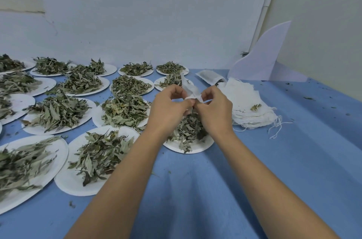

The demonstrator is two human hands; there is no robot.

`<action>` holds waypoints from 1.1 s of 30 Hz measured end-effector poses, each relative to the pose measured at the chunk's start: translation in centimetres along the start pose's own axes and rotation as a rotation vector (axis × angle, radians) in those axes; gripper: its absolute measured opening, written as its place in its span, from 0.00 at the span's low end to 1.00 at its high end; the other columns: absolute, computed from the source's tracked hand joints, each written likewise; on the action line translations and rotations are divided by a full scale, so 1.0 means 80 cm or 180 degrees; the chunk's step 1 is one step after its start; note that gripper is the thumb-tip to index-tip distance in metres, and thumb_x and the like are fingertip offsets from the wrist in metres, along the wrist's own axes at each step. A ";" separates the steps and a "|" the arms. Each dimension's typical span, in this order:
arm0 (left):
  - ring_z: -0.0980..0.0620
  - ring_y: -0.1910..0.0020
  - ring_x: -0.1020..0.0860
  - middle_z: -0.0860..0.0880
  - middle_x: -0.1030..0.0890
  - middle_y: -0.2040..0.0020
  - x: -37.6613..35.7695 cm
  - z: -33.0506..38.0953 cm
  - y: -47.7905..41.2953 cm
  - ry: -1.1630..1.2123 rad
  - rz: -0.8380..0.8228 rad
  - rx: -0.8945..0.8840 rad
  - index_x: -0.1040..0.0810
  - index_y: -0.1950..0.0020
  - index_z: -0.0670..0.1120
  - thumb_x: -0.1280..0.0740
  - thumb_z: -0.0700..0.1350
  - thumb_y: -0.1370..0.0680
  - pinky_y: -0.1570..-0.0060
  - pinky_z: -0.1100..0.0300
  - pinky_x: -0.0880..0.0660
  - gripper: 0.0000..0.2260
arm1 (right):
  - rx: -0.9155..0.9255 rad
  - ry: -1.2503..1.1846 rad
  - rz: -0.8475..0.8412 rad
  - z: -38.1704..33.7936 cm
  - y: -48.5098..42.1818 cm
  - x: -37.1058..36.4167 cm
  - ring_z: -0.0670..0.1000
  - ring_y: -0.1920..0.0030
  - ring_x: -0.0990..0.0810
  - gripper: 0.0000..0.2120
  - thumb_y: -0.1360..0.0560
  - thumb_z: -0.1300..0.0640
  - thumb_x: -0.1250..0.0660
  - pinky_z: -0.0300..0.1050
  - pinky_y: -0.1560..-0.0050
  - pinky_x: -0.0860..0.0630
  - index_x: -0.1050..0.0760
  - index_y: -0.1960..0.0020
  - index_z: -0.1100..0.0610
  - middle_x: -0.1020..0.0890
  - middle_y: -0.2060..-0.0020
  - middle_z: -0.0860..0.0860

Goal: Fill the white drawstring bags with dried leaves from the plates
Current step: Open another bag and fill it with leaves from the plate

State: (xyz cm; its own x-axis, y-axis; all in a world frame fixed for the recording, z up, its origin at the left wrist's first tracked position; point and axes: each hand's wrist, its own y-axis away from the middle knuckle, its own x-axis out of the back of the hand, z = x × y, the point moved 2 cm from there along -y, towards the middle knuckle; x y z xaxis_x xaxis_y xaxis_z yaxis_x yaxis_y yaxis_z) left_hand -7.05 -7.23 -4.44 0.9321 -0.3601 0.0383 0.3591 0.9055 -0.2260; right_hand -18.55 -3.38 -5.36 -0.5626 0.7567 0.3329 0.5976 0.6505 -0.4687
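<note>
One drawstring bag (189,89) between both hands (168,106) (215,110)

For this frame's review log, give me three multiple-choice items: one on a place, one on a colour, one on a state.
1. Where does the stack of flat white bags lie?
A) beside the right hand
B) left of all plates
C) on the floor
2. What colour is the table cover?
A) green
B) blue
C) red
3. What do the left hand and right hand do?
A) lie flat
B) pinch one small white bag together
C) lift plates
Key: 1A, it lies just right of that hand; 2B, blue shows between plates; 3B, both hands' fingers curl on it above a plate of leaves.
</note>
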 end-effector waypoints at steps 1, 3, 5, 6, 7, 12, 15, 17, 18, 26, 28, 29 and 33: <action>0.47 0.63 0.19 0.47 0.19 0.54 -0.001 0.001 0.000 -0.0214 0.0023 -0.0053 0.27 0.60 0.46 0.30 0.37 0.26 0.51 0.46 0.20 0.08 | 0.0004 0.0014 0.0047 0.001 0.000 0.000 0.41 0.69 0.29 0.10 0.31 0.61 0.29 0.29 0.68 0.33 0.30 0.63 0.54 0.26 0.68 0.43; 0.45 0.62 0.18 0.48 0.20 0.55 -0.003 0.005 0.001 -0.0577 0.0158 -0.0182 0.28 0.59 0.47 0.32 0.40 0.25 0.53 0.46 0.21 0.06 | -0.0024 0.0005 0.0103 0.001 -0.001 0.000 0.42 0.71 0.31 0.12 0.30 0.58 0.29 0.30 0.69 0.34 0.32 0.65 0.54 0.27 0.71 0.44; 0.50 0.65 0.21 0.50 0.21 0.59 -0.004 0.006 0.002 -0.1045 0.0354 -0.0376 0.29 0.58 0.49 0.33 0.41 0.26 0.60 0.54 0.23 0.05 | -0.0117 -0.0049 0.0094 -0.001 -0.003 -0.001 0.42 0.73 0.32 0.13 0.30 0.57 0.28 0.30 0.70 0.34 0.32 0.67 0.54 0.28 0.72 0.45; 0.52 0.66 0.23 0.50 0.22 0.60 -0.004 0.006 0.004 -0.1316 0.0441 -0.0497 0.29 0.58 0.49 0.34 0.41 0.27 0.64 0.59 0.26 0.05 | -0.0175 -0.0087 0.0084 -0.002 -0.003 -0.001 0.42 0.74 0.32 0.14 0.31 0.57 0.28 0.30 0.71 0.34 0.33 0.67 0.53 0.29 0.73 0.44; 0.53 0.65 0.24 0.50 0.23 0.60 -0.004 0.004 0.004 -0.1537 0.0503 -0.0617 0.29 0.56 0.49 0.34 0.41 0.27 0.64 0.60 0.28 0.05 | -0.0226 -0.0122 0.0064 -0.004 -0.004 -0.002 0.41 0.73 0.31 0.14 0.31 0.56 0.28 0.30 0.71 0.34 0.33 0.67 0.53 0.29 0.73 0.44; 0.51 0.59 0.24 0.53 0.23 0.59 0.009 0.001 0.002 -0.1519 0.0783 -0.0925 0.29 0.54 0.46 0.35 0.43 0.22 0.60 0.62 0.31 0.03 | -0.0528 -0.0588 -0.0682 -0.013 -0.004 -0.002 0.53 0.61 0.18 0.12 0.32 0.53 0.25 0.49 0.56 0.21 0.28 0.60 0.54 0.21 0.66 0.48; 0.53 0.60 0.22 0.59 0.24 0.60 0.016 0.005 0.001 -0.1218 0.0918 -0.0902 0.26 0.54 0.48 0.35 0.47 0.21 0.65 0.71 0.32 0.04 | -0.0352 -0.0325 -0.1070 -0.017 -0.004 -0.002 0.45 0.60 0.21 0.17 0.35 0.54 0.23 0.41 0.56 0.23 0.27 0.53 0.53 0.21 0.59 0.45; 0.54 0.61 0.21 0.59 0.23 0.60 0.016 0.007 -0.001 -0.1153 0.0837 -0.0810 0.25 0.55 0.49 0.34 0.47 0.21 0.62 0.69 0.30 0.04 | -0.0212 -0.0246 -0.0982 -0.019 -0.004 -0.003 0.38 0.66 0.24 0.14 0.34 0.57 0.24 0.33 0.62 0.27 0.28 0.55 0.52 0.22 0.62 0.44; 0.55 0.61 0.21 0.59 0.23 0.60 0.016 0.007 -0.002 -0.1170 0.0749 -0.0771 0.24 0.56 0.49 0.34 0.46 0.22 0.61 0.69 0.29 0.04 | -0.0207 -0.0270 -0.0876 -0.018 -0.004 -0.003 0.37 0.69 0.26 0.12 0.32 0.58 0.25 0.30 0.66 0.29 0.28 0.57 0.51 0.23 0.65 0.44; 0.53 0.61 0.21 0.53 0.17 0.61 0.008 0.006 -0.003 -0.0774 0.0145 -0.0263 0.18 0.61 0.48 0.28 0.45 0.27 0.53 0.54 0.22 0.03 | -0.0276 0.0115 -0.0562 -0.009 -0.004 0.000 0.44 0.70 0.29 0.11 0.34 0.62 0.29 0.30 0.74 0.34 0.31 0.62 0.53 0.25 0.70 0.46; 0.55 0.63 0.22 0.53 0.17 0.63 0.009 0.006 -0.003 -0.0734 0.0016 -0.0231 0.18 0.62 0.48 0.27 0.45 0.27 0.55 0.55 0.24 0.05 | -0.0275 0.0294 -0.0448 -0.006 -0.003 0.000 0.43 0.70 0.30 0.11 0.34 0.62 0.30 0.30 0.74 0.34 0.32 0.64 0.53 0.26 0.71 0.46; 0.57 0.66 0.22 0.54 0.18 0.66 0.009 0.006 -0.004 -0.0703 -0.0013 -0.0206 0.19 0.63 0.48 0.27 0.45 0.27 0.58 0.57 0.25 0.05 | -0.0295 0.0323 -0.0395 -0.005 -0.003 -0.001 0.43 0.70 0.30 0.11 0.33 0.61 0.30 0.30 0.73 0.34 0.33 0.65 0.53 0.26 0.71 0.46; 0.57 0.68 0.24 0.54 0.20 0.67 0.007 0.004 -0.004 -0.0721 0.0237 -0.0112 0.21 0.61 0.48 0.29 0.44 0.26 0.63 0.65 0.29 0.05 | -0.0574 0.0013 -0.0343 -0.004 -0.006 -0.003 0.48 0.68 0.26 0.12 0.31 0.58 0.29 0.36 0.68 0.31 0.32 0.65 0.53 0.25 0.70 0.47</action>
State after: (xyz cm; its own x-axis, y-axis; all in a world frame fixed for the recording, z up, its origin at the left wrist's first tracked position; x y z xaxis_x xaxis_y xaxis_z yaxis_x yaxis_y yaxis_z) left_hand -6.64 -7.67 -4.07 0.9441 -0.2295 0.2367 0.2909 0.9179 -0.2701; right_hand -18.48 -3.85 -4.98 -0.6268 0.6821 0.3766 0.6269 0.7285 -0.2761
